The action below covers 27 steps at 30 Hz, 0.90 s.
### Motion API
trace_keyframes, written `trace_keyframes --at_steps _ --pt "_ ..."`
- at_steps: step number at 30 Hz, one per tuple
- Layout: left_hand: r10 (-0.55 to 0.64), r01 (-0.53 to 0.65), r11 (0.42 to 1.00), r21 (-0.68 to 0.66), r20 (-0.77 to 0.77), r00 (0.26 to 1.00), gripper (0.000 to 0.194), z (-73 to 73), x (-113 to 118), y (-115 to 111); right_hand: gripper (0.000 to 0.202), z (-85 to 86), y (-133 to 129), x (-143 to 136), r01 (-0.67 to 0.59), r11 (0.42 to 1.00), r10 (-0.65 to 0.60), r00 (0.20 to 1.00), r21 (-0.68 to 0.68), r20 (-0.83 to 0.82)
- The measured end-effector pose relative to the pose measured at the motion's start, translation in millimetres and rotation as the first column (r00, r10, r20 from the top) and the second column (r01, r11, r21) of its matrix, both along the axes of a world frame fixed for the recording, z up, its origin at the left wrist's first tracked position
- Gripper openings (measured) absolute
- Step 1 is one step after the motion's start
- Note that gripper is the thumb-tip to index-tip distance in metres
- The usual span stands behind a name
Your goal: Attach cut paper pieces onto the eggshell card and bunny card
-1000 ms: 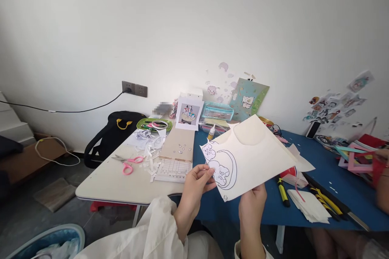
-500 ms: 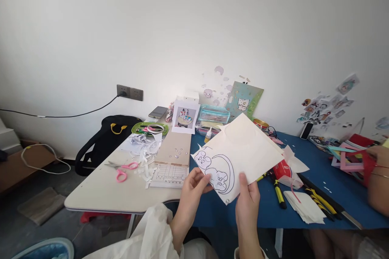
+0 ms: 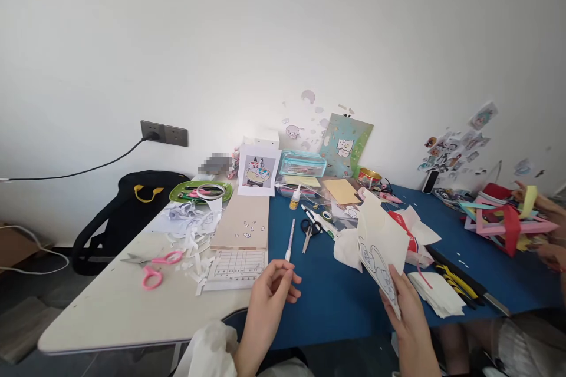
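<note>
My right hand [image 3: 407, 300] grips a cream sheet of paper [image 3: 389, 230] by its lower edge. The sheet is tilted nearly edge-on, and a black line drawing of cartoon animals shows foreshortened on its left part. My left hand [image 3: 274, 288] is over the blue table's left side, apart from the sheet, with fingers curled and thumb against them. Whether something small is between those fingers, I cannot make out. Just beyond its fingertips lies a slim white pen [image 3: 290, 240]. Black-handled scissors [image 3: 309, 232] and a small glue bottle [image 3: 295, 197] are farther back.
On the white table [image 3: 101, 312] are pink scissors [image 3: 152, 274], paper scraps [image 3: 194, 224], a form pad [image 3: 239, 268] and a green tray [image 3: 177, 191]. Pliers [image 3: 460, 283] and folded tissues [image 3: 437, 294] lie right. Another person's hands [image 3: 552, 256] are near a pink frame [image 3: 490, 224].
My left hand has let go of the paper and moved away from it. My right hand has carried the paper rightward and turned it edge-on. The view has shifted, uncovering the pen and black scissors.
</note>
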<state>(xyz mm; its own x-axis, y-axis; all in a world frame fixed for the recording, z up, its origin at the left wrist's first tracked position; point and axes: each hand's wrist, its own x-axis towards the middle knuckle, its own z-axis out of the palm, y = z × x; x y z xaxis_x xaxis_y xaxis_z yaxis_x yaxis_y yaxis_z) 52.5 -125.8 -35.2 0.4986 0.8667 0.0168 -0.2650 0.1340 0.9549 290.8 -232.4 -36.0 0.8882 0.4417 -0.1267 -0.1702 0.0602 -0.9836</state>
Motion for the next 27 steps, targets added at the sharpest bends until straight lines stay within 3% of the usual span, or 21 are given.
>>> trace_keyframes --at_steps 3,7,10,15,18,22,27 --pt "-0.014 0.014 1.0 -0.012 -0.006 1.0 0.032 -7.1 2 3 0.062 -6.9 8 1 -0.073 0.995 0.077 0.996 -0.07 0.047" --pt "-0.029 0.028 0.999 -0.015 -0.018 0.999 0.032 -16.0 4 3 0.043 -17.6 51 -8 -0.153 0.976 0.179 0.969 -0.156 0.173" --pt "-0.037 0.038 0.999 0.012 -0.05 0.998 0.031 -19.6 3 2 0.037 -13.4 75 -1 -0.176 0.944 0.261 0.915 -0.278 0.307" --pt "-0.071 0.074 0.997 0.037 -0.094 0.993 0.034 -21.7 2 3 0.026 18.1 65 32 0.07 0.861 0.277 0.766 -0.504 0.58" --pt "-0.092 0.103 0.992 0.069 -0.148 0.985 0.035 -20.1 5 4 0.023 35.8 66 53 0.181 0.785 0.359 0.647 -0.592 0.673" --pt "-0.071 0.094 0.99 0.102 -0.209 0.975 0.036 -16.9 7 3 0.027 42.4 106 82 0.265 0.673 0.508 0.512 -0.69 0.693" --pt "-0.05 0.069 0.994 0.08 -0.218 0.975 0.043 -16.1 5 2 0.032 34.6 149 111 0.378 0.566 0.569 0.464 -0.733 0.679"
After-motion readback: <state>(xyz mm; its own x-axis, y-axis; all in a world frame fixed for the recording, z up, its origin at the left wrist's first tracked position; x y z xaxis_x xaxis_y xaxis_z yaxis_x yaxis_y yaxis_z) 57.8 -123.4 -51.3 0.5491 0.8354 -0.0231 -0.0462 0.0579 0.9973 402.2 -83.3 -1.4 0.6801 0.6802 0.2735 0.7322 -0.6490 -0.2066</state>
